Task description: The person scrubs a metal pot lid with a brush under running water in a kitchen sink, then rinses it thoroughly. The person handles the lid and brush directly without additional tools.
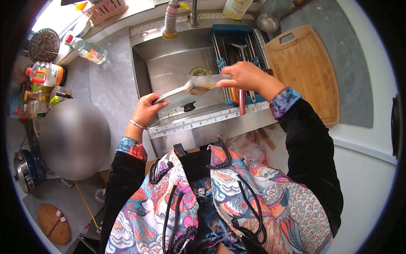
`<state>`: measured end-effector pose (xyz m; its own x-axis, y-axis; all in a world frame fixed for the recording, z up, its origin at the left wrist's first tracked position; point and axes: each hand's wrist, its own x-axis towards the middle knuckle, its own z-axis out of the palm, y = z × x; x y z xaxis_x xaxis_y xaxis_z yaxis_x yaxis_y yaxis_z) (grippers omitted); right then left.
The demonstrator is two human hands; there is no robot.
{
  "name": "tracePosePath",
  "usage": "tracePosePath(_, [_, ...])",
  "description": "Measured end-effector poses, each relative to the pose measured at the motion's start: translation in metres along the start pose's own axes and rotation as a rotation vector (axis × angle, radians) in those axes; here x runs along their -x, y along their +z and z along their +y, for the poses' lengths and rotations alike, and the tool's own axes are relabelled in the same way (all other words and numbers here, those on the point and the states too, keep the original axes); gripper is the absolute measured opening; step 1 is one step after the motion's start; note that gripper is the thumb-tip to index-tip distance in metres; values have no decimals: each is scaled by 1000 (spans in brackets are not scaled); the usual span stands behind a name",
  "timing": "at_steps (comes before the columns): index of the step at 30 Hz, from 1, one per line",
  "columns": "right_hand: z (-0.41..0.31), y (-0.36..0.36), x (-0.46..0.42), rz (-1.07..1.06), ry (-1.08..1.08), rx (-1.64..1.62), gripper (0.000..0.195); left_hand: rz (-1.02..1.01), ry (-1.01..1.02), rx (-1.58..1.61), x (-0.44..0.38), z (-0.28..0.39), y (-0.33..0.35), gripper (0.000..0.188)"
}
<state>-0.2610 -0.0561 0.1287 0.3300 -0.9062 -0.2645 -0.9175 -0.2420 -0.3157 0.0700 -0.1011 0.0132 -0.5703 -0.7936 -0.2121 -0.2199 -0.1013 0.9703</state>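
Over the stainless steel sink, my left hand grips the pale handle of a utensil. My right hand holds a brush with pale bristles, blurred, against the utensil's far end; that end is hidden behind the bristles. Beneath my right hand, a blue-ended rack spans the sink's right side, with a metal utensil and several handles in it, one of them red. A black stopper and a round green drain strainer lie in the sink.
A wooden cutting board lies right of the sink, near a small metal bowl. The faucet hose hangs over the back edge. Bottles stand on the left counter. A smaller round wooden board is at lower left.
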Motion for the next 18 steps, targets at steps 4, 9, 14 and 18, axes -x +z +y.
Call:
tracePosePath(4, [-28, -12, -22, -70, -35, 26, 59, 18, -3, -10, 0, -9, -6, 10])
tracePosePath(9, [49, 1, 20, -56, 149, 15, 57, 64, -31, 12, 13, -9, -11, 11])
tracePosePath(14, [59, 11, 37, -80, 216, -28, 57, 22, -27, 30, 11, -16, -11, 10])
tracePosePath(18, [17, 2, 13, -17, 58, -28, 59, 4, -28, 12, 3, -7, -5, 9])
